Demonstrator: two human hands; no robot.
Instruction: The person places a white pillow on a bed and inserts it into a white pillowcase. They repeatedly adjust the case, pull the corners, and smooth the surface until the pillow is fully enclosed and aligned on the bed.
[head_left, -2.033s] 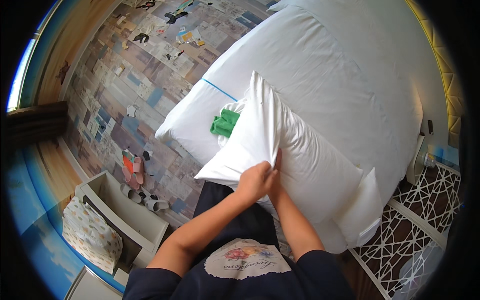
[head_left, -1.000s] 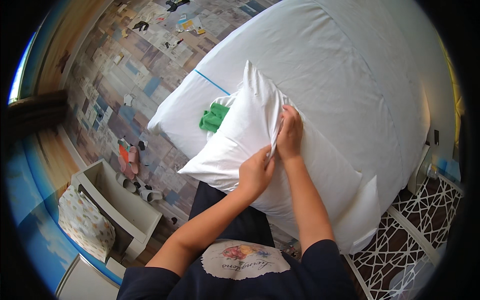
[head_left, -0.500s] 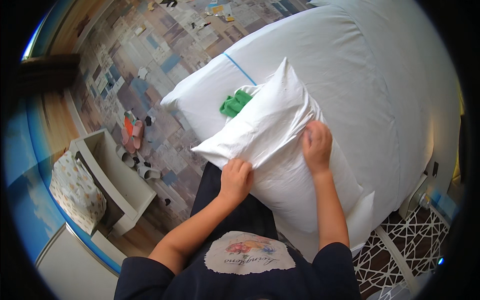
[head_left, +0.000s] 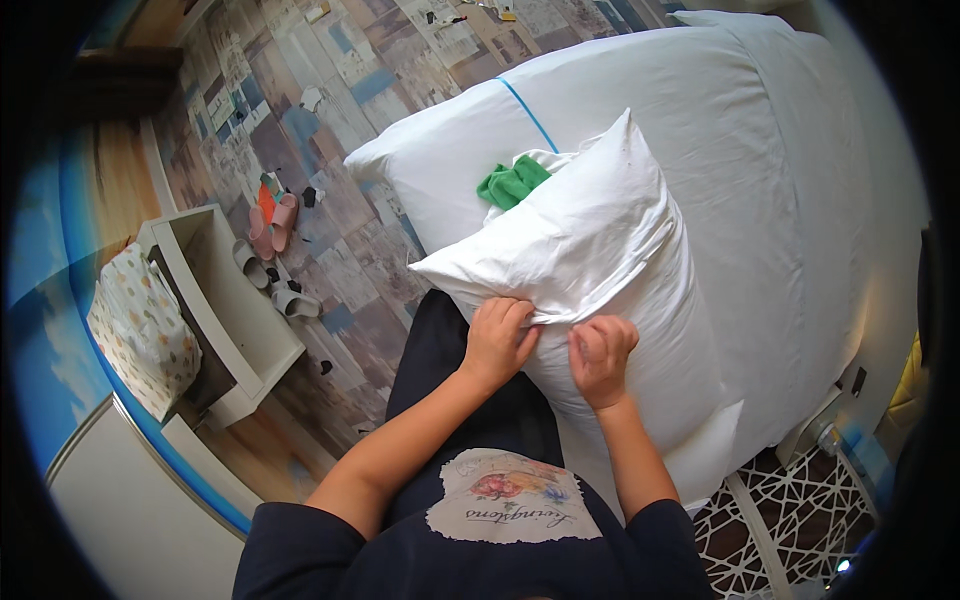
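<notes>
A white pillow in a loose, creased pillowcase (head_left: 570, 240) lies on the near side of the white-covered bed (head_left: 690, 110), one pointed corner upward and another to the left. My left hand (head_left: 494, 345) is closed on a folded edge of the pillowcase, fingers curled over the cloth. Close to its right, my right hand (head_left: 603, 362) has bent fingers pinched on the same edge. A crumpled green cloth (head_left: 513, 183) rests behind the pillow, partly covered by white fabric. My fingertips are partly hidden by the folds.
To the left stands an open white cabinet (head_left: 235, 310) beside a bag with a spotted pattern (head_left: 145, 330). Pink slippers (head_left: 283, 222) and grey slippers (head_left: 296, 302) lie on the patchwork floor. At lower right is a white lattice pattern (head_left: 790, 520) over dark brown.
My right hand has come left and down along the pillowcase, from its right side to near my left hand. The view has shifted, and the pillow's upper folds look flatter.
</notes>
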